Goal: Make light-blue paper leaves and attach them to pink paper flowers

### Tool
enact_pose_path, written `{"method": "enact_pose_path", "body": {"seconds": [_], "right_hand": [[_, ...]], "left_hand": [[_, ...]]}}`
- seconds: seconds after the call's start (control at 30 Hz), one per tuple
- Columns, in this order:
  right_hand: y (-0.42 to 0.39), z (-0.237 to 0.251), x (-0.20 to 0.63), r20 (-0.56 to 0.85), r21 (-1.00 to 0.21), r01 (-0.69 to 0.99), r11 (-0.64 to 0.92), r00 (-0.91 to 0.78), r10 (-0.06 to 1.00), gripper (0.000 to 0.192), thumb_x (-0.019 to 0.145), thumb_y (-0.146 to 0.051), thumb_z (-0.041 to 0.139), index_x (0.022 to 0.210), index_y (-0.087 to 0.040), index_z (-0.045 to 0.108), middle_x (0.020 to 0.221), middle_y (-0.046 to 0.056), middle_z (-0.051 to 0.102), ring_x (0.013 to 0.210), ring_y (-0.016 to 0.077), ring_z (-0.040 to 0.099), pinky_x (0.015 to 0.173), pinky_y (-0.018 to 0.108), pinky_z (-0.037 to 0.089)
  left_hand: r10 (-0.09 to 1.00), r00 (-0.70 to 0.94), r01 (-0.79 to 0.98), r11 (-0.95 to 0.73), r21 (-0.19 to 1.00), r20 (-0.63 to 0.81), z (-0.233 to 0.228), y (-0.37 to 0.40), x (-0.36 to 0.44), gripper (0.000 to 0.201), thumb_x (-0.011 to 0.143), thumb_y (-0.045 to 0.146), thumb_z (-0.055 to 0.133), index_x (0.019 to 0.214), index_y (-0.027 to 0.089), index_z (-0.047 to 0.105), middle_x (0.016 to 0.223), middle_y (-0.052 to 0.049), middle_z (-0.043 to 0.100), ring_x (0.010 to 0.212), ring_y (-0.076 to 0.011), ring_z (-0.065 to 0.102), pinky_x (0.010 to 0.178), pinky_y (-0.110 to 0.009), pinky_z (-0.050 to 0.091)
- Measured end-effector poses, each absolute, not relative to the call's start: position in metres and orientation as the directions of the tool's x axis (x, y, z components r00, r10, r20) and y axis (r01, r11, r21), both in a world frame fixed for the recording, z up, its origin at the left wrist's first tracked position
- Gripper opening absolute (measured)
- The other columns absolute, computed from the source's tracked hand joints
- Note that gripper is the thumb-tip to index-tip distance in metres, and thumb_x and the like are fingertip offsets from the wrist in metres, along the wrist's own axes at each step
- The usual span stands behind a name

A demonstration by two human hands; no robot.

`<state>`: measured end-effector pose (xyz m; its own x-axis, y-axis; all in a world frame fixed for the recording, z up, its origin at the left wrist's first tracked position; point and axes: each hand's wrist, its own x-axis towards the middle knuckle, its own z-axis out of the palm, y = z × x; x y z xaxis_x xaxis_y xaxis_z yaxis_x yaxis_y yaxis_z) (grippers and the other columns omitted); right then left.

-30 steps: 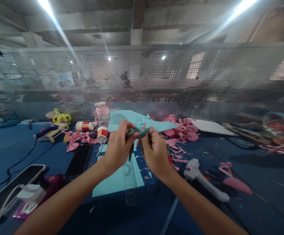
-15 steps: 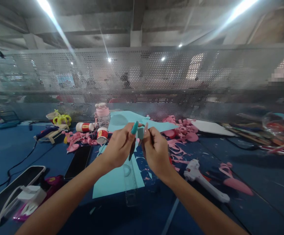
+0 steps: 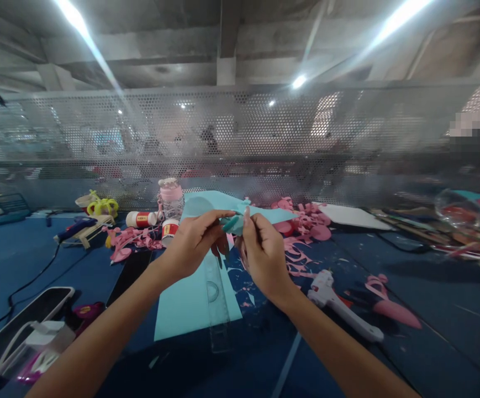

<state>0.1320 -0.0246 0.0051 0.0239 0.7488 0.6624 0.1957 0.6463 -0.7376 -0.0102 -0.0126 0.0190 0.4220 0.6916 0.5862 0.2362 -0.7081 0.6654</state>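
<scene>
Teal paper strip [image 3: 232, 223], small and curled, was pinched between both hands above the blue surface [image 3: 36, 254]. Left hand [image 3: 192, 243] and right hand [image 3: 260, 251] each had a fingertip grip closed on it. Below lay a light-blue sheet [image 3: 185, 304], a clear ruler [image 3: 217, 309] and a white glue gun [image 3: 339, 304].

A craft workshop – a blue worktable [image 3: 24, 254] littered with pink paper scraps [image 3: 301, 232], glue sticks [image 3: 140, 219] and a glue gun [image 3: 339, 304], a perforated metal screen [image 3: 240, 143] far behind, bare concrete ceiling overhead
</scene>
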Motion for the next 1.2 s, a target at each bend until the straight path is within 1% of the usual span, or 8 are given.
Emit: {"method": "enact_pose_path", "body": {"seconds": [0.27, 0.4, 0.5, 0.63, 0.73, 0.9, 1.0, 1.2], "right_hand": [[-0.027, 0.007, 0.132, 0.711, -0.662, 0.361, 0.657, 0.026, 0.703, 0.028, 0.088, -0.029, 0.036, 0.061, -0.022, 0.031, 0.042, -0.008, 0.035, 0.036, 0.0075, 0.035, 0.041, 0.022, 0.026], [-0.029, 0.008, 0.131, 0.718, -0.640, 0.414, 0.648, 0.020, 0.696, 0.027, 0.087, -0.027, 0.036, 0.061, -0.021, 0.032, 0.044, -0.007, 0.037, 0.038, 0.0077, 0.038, 0.043, 0.022, 0.027], [-0.029, 0.008, 0.131, 0.710, -0.649, 0.403, 0.645, 0.016, 0.704, 0.028, 0.088, -0.027, 0.036, 0.061, -0.021, 0.032, 0.044, -0.007, 0.037, 0.038, 0.0076, 0.038, 0.043, 0.022, 0.027], [-0.029, 0.008, 0.130, 0.696, -0.670, 0.369, 0.644, 0.013, 0.718, 0.029, 0.088, -0.029, 0.036, 0.060, -0.021, 0.031, 0.042, -0.008, 0.035, 0.037, 0.0072, 0.036, 0.042, 0.022, 0.027], [-0.029, 0.007, 0.130, 0.694, -0.672, 0.373, 0.639, 0.017, 0.720, 0.029, 0.088, -0.029, 0.036, 0.060, -0.021, 0.032, 0.043, -0.007, 0.036, 0.037, 0.0074, 0.036, 0.043, 0.022, 0.028], [-0.029, 0.007, 0.129, 0.700, -0.659, 0.406, 0.633, 0.024, 0.713, 0.030, 0.088, -0.030, 0.036, 0.060, -0.021, 0.032, 0.044, -0.006, 0.038, 0.040, 0.0083, 0.038, 0.044, 0.022, 0.028], [-0.028, 0.005, 0.128, 0.708, -0.645, 0.420, 0.638, 0.015, 0.706, 0.030, 0.088, -0.030, 0.036, 0.060, -0.022, 0.031, 0.043, -0.006, 0.037, 0.040, 0.0087, 0.037, 0.043, 0.022, 0.027], [-0.028, 0.004, 0.127, 0.709, -0.641, 0.426, 0.638, 0.010, 0.705, 0.028, 0.088, -0.028, 0.035, 0.061, -0.022, 0.030, 0.045, -0.006, 0.037, 0.041, 0.0088, 0.038, 0.044, 0.023, 0.026]], "left_hand": [[0.796, 0.364, 0.155, -0.564, 0.811, 0.484, 0.025, -0.019, -0.006, 0.034, 0.083, 0.031, 0.049, 0.112, 0.014, 0.053, 0.053, 0.002, 0.056, 0.044, -0.0085, 0.056, 0.042, -0.018, 0.047], [0.840, 0.415, 0.047, -0.404, 0.914, 0.350, 0.029, -0.019, -0.005, 0.039, 0.080, 0.033, 0.051, 0.113, 0.012, 0.049, 0.052, 0.004, 0.054, 0.036, -0.0074, 0.053, 0.034, -0.016, 0.039], [0.843, 0.451, 0.016, -0.334, 0.942, 0.292, 0.030, -0.017, -0.007, 0.039, 0.081, 0.031, 0.050, 0.115, 0.012, 0.047, 0.052, 0.004, 0.054, 0.035, -0.0066, 0.052, 0.031, -0.014, 0.034], [0.825, 0.489, -0.012, -0.318, 0.948, 0.283, 0.029, -0.016, -0.010, 0.039, 0.082, 0.029, 0.049, 0.117, 0.015, 0.045, 0.052, 0.006, 0.054, 0.034, -0.0057, 0.051, 0.032, -0.014, 0.032], [0.838, 0.455, -0.003, -0.337, 0.942, 0.301, 0.028, -0.016, -0.008, 0.037, 0.081, 0.030, 0.050, 0.114, 0.016, 0.046, 0.053, 0.006, 0.053, 0.034, -0.0054, 0.050, 0.032, -0.014, 0.031], [0.846, 0.461, 0.081, -0.341, 0.936, 0.268, 0.027, -0.017, -0.004, 0.025, 0.082, 0.038, 0.045, 0.087, 0.015, 0.051, 0.051, 0.006, 0.050, 0.035, -0.0050, 0.048, 0.033, -0.015, 0.029], [0.856, 0.419, 0.138, -0.389, 0.911, 0.302, 0.023, -0.018, -0.002, 0.030, 0.086, 0.042, 0.037, 0.073, 0.016, 0.045, 0.047, 0.006, 0.046, 0.036, -0.0045, 0.043, 0.036, -0.016, 0.030], [0.869, 0.288, 0.310, -0.481, 0.820, 0.401, 0.017, -0.020, 0.002, 0.031, 0.086, 0.041, 0.037, 0.068, 0.017, 0.043, 0.044, 0.007, 0.043, 0.038, -0.0054, 0.040, 0.040, -0.017, 0.031]]}}
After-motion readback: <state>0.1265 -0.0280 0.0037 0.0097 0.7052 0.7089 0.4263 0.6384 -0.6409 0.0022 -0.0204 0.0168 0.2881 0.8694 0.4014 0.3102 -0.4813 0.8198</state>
